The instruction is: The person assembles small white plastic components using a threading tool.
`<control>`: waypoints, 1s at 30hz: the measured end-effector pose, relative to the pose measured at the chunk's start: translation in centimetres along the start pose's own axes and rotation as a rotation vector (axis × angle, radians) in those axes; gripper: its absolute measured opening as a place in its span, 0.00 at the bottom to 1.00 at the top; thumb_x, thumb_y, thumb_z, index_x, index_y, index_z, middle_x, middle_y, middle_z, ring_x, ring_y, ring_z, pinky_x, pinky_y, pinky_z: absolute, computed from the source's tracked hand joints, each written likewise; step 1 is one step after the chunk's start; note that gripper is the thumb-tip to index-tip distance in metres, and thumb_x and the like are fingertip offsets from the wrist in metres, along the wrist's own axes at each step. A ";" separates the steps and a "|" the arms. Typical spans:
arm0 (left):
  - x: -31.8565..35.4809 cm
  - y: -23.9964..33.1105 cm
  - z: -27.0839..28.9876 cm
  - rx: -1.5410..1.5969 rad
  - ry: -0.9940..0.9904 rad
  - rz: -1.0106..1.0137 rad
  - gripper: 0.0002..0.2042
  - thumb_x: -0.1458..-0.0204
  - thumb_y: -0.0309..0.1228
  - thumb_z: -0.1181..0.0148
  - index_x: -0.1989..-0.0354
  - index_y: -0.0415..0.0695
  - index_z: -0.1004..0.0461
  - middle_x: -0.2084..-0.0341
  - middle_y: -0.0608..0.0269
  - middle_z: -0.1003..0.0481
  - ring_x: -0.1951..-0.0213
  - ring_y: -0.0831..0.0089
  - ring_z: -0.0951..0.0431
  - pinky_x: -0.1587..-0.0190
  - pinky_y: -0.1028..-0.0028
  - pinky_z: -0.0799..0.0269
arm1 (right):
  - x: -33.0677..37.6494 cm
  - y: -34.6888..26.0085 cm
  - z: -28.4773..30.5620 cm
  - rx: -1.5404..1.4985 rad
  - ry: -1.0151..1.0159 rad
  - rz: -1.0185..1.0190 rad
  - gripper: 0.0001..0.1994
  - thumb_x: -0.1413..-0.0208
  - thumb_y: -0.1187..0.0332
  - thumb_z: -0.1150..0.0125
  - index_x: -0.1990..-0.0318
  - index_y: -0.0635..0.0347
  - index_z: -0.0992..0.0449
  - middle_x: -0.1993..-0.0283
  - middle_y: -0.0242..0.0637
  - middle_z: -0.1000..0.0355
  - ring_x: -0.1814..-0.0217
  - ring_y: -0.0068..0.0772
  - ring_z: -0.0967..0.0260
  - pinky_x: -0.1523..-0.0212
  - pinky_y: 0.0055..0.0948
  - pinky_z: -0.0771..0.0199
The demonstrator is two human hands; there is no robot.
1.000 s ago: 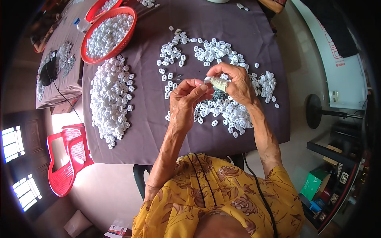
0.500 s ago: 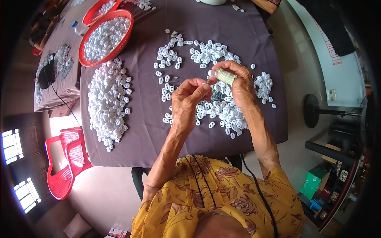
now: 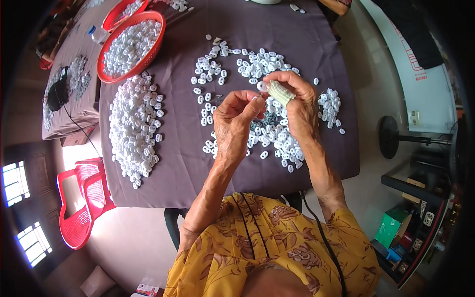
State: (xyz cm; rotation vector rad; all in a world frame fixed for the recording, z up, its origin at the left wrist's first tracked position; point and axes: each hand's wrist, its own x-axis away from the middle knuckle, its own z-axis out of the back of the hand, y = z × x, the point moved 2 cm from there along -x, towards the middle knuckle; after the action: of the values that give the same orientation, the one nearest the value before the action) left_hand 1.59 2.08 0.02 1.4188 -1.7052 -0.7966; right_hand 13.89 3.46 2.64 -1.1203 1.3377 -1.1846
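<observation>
White pieces [image 3: 288, 143] lie around the right hand [image 3: 303, 98], red basket [image 3: 143, 65] farther left

1 left hand [image 3: 232, 119], 1 right hand [image 3: 303, 103], 1 pale green ribbed fabric finger cover [image 3: 280, 92]. 2 round red plastic baskets [image 3: 150, 59], 2 purple-brown cloth-covered tables [image 3: 190, 163], 1 clear plastic bottle with a blue cap [image 3: 99, 35], 2 bright paned windows [image 3: 16, 184]. White oval plastic pieces [image 3: 133, 126] and small grey parts [image 3: 270, 119]: too many to count.

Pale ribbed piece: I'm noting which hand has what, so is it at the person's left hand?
No, the pale ribbed piece is at the right hand, below its bent forefinger.
</observation>
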 end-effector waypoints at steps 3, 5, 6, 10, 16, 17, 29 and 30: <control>0.0 0.1 0.1 -0.016 0.002 -0.015 0.04 0.52 0.24 0.42 0.69 0.37 0.29 0.74 0.62 0.26 0.73 0.78 0.27 0.67 0.76 0.31 | 0.3 -0.1 -0.2 0.084 0.009 0.051 0.08 0.53 0.80 0.50 0.66 0.63 0.26 0.69 0.32 0.28 0.67 0.22 0.30 0.63 0.20 0.33; 0.1 0.0 0.2 -0.019 0.009 -0.017 0.04 0.53 0.24 0.42 0.69 0.37 0.29 0.75 0.62 0.26 0.73 0.78 0.27 0.67 0.76 0.31 | 0.4 -0.2 -0.3 0.119 0.014 0.081 0.08 0.53 0.80 0.50 0.66 0.63 0.25 0.69 0.31 0.28 0.66 0.20 0.30 0.64 0.19 0.33; 0.1 0.1 0.2 -0.020 0.009 -0.018 0.04 0.53 0.24 0.42 0.69 0.37 0.29 0.75 0.62 0.26 0.73 0.78 0.27 0.67 0.76 0.31 | 0.4 -0.2 -0.3 0.134 0.002 0.075 0.07 0.52 0.80 0.48 0.66 0.63 0.26 0.68 0.32 0.27 0.64 0.21 0.30 0.63 0.19 0.31; 0.1 0.1 0.2 -0.018 0.009 -0.026 0.05 0.53 0.24 0.42 0.70 0.37 0.29 0.75 0.62 0.27 0.73 0.77 0.27 0.67 0.76 0.31 | 0.6 -0.2 -0.4 0.161 -0.001 0.104 0.08 0.52 0.80 0.50 0.65 0.62 0.26 0.69 0.30 0.27 0.66 0.18 0.31 0.65 0.17 0.33; 0.1 0.0 0.3 -0.045 0.002 -0.030 0.05 0.51 0.25 0.44 0.69 0.36 0.29 0.76 0.65 0.28 0.73 0.81 0.30 0.67 0.80 0.33 | 0.6 0.1 -0.3 0.201 -0.022 0.117 0.09 0.52 0.80 0.50 0.65 0.62 0.26 0.69 0.30 0.27 0.65 0.19 0.31 0.63 0.18 0.33; 0.1 0.0 0.3 -0.046 0.001 -0.024 0.05 0.51 0.25 0.44 0.69 0.36 0.30 0.77 0.65 0.28 0.74 0.81 0.30 0.67 0.80 0.33 | 0.7 0.0 -0.3 0.200 -0.021 0.118 0.09 0.52 0.80 0.50 0.65 0.62 0.26 0.69 0.30 0.27 0.65 0.19 0.31 0.63 0.18 0.33; 0.3 -0.1 0.6 -0.104 0.022 -0.051 0.06 0.51 0.25 0.42 0.67 0.34 0.28 0.76 0.65 0.27 0.73 0.80 0.29 0.67 0.81 0.32 | 0.9 0.1 0.0 0.258 -0.076 0.108 0.10 0.53 0.82 0.50 0.64 0.62 0.26 0.68 0.32 0.27 0.63 0.21 0.30 0.62 0.18 0.32; 0.3 -0.2 0.6 -0.104 0.022 -0.051 0.06 0.51 0.25 0.42 0.67 0.34 0.28 0.76 0.65 0.27 0.73 0.80 0.29 0.67 0.81 0.32 | 0.8 0.0 0.0 0.257 -0.085 0.101 0.10 0.53 0.82 0.50 0.64 0.61 0.26 0.68 0.32 0.27 0.63 0.21 0.30 0.62 0.18 0.32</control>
State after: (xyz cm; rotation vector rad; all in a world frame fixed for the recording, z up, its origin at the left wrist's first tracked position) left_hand 1.10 1.75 -0.39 1.3994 -1.5930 -0.8819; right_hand 13.85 2.62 2.59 -0.8983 1.1278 -1.1834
